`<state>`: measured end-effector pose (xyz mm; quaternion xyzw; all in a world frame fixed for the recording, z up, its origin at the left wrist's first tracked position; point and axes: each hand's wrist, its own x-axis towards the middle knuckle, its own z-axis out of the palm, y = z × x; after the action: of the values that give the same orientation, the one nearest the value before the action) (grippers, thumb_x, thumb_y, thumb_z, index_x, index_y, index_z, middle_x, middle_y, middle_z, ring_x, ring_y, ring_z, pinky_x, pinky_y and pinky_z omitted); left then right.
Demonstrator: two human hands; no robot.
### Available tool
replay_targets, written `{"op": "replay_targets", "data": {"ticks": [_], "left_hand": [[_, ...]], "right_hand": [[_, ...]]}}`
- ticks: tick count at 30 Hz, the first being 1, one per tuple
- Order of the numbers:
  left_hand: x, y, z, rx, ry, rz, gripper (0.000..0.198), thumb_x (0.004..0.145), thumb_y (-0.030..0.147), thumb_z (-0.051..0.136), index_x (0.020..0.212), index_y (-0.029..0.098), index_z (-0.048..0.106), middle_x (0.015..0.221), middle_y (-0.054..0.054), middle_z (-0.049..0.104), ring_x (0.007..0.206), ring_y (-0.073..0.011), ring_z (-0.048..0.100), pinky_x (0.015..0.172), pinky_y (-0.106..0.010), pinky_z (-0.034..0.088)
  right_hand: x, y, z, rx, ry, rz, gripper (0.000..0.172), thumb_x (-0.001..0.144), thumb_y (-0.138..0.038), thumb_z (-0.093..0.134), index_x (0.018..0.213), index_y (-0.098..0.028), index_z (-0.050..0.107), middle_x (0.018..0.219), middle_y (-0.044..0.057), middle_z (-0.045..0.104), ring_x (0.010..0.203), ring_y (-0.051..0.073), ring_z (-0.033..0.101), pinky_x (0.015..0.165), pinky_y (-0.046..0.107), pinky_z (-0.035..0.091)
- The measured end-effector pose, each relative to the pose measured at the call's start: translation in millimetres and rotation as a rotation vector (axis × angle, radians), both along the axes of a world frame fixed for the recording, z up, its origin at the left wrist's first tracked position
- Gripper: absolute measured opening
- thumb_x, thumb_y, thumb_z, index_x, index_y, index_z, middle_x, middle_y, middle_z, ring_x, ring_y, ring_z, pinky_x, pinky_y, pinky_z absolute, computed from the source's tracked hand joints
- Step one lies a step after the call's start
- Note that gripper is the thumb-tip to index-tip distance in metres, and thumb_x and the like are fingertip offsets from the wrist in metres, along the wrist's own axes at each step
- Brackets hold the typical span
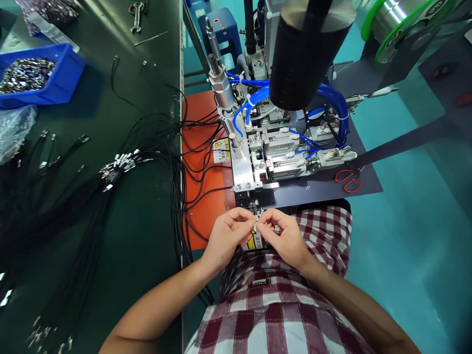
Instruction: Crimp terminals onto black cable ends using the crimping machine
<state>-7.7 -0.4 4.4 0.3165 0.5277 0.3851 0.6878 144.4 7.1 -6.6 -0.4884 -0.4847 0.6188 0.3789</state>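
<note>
My left hand (227, 236) and my right hand (280, 237) meet fingertip to fingertip just in front of the small assembly machine (273, 152). Both pinch a tiny metal connector piece (256, 223) between thumb and fingers, over a yellow warning label on the machine's front edge. Whether a cable is attached to the piece is hidden by my fingers. Black cables (199, 167) loop across the orange mat (201, 196) to the left of my hands.
A bundle of black cables with metal ends (118, 164) lies on the green bench. A blue bin of metal parts (35, 73) stands far left. Red-handled scissors (348, 179) rest on the machine's dark plate. A black cylinder (306, 49) hangs overhead. Blue air hoses (332, 98) arch over the machine.
</note>
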Motion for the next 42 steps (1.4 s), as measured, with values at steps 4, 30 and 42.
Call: {"op": "replay_targets", "data": {"ticks": [4,30,42], "left_hand": [[0.4,-1.5,-1.2,0.003,0.002,0.004,0.022,0.079,0.035,0.069,0.082,0.015,0.059,0.044,0.007,0.044,0.042,-0.0046,0.034,0.046,-0.019,0.024],[-2.3,3.3,1.7,0.004,-0.018,-0.093,0.021,0.084,0.035,0.065,0.086,0.015,0.058,0.051,0.006,0.046,0.045,-0.0041,0.036,0.047,-0.019,0.024],[4.0,-1.5,-0.1,-0.01,-0.097,-0.03,0.017,0.087,0.031,0.06,0.086,0.016,0.053,0.047,0.009,0.043,0.043,-0.0031,0.033,0.049,-0.019,0.023]], "right_hand": [[1.0,2.0,0.8,0.021,0.011,-0.015,0.007,0.08,-0.025,0.062,0.078,-0.018,0.06,0.066,-0.001,0.058,0.058,0.011,0.05,0.056,0.025,0.042],[0.6,-0.2,-7.3,0.034,0.033,-0.029,0.012,0.086,-0.028,0.058,0.078,-0.019,0.055,0.064,-0.003,0.051,0.056,0.011,0.047,0.057,0.025,0.041],[-7.6,-6.9,-13.8,-0.053,0.149,-0.035,0.013,0.087,-0.03,0.057,0.08,-0.02,0.053,0.061,-0.005,0.049,0.052,0.01,0.045,0.052,0.022,0.038]]}}
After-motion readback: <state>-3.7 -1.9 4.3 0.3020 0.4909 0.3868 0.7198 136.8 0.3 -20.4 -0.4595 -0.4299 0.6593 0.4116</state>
